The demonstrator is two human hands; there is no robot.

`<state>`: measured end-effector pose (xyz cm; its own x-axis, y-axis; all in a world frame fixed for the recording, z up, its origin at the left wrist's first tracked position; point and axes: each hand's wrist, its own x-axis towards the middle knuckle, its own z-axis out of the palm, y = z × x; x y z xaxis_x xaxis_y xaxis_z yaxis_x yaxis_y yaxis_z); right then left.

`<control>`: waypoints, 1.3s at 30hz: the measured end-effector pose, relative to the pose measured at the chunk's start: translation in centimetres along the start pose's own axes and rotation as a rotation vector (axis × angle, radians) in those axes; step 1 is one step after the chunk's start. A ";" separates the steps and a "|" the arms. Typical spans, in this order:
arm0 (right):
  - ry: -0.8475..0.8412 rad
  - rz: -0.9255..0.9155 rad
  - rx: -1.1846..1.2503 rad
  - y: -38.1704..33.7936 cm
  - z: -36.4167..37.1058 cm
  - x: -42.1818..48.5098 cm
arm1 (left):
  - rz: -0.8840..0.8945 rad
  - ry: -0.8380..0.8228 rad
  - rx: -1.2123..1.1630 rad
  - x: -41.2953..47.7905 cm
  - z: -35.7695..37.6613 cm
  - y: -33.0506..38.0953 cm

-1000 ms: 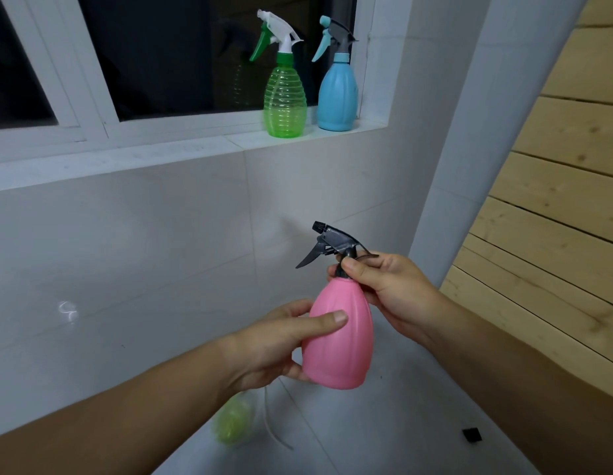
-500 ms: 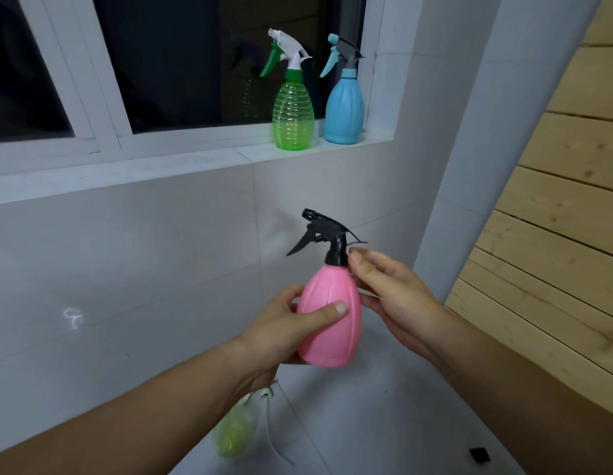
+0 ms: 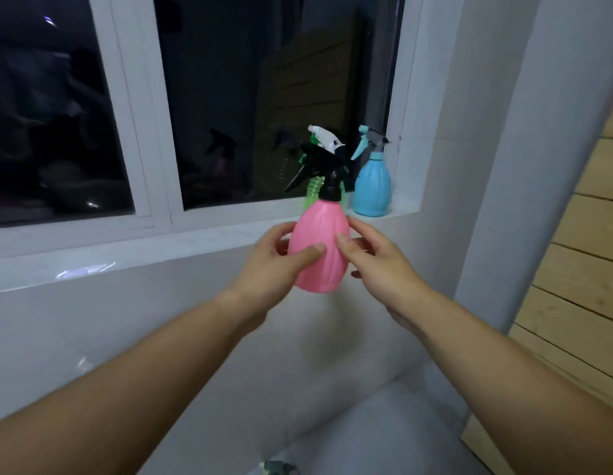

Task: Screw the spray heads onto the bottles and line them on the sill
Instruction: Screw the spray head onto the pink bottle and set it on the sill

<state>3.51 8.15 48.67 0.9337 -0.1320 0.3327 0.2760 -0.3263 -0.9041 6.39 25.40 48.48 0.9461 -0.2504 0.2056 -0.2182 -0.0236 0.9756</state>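
Note:
I hold a pink bottle (image 3: 320, 248) with a black spray head (image 3: 318, 168) on its neck, upright, just in front of the white sill (image 3: 202, 240). My left hand (image 3: 275, 265) grips its left side. My right hand (image 3: 373, 265) touches its right side with thumb and fingers. On the sill's right end stands a blue bottle (image 3: 372, 186) with a grey and blue spray head. A green bottle (image 3: 311, 190) with a white spray head stands left of it, mostly hidden behind the pink bottle.
A dark window (image 3: 263, 97) with white frames rises behind the sill. A white pillar (image 3: 524, 166) closes off the sill's right end, and a wooden plank wall (image 3: 586, 269) lies further right. A small spray-head part (image 3: 277, 467) lies on the floor at the bottom edge.
The pink bottle has risen from waist level up to the sill, in front of the green bottle. My right hand has moved from the spray head's collar down to the bottle's body.

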 end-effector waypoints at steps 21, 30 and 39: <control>-0.011 -0.059 0.008 -1.5 7.7 11.5 | 0.030 0.161 0.119 11.7 -7.2 0.4; -0.040 -0.066 -0.061 -1.8 7.9 11.7 | -0.001 0.152 0.193 12.3 -7.5 0.1; 0.076 -0.026 -0.123 0.2 6.1 8.7 | 0.080 0.341 0.284 8.1 -7.1 1.1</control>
<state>13.08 12.65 49.73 0.9055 -0.1911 0.3789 0.2651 -0.4426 -0.8567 15.55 30.25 51.77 0.9381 0.0696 0.3392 -0.3058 -0.2934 0.9058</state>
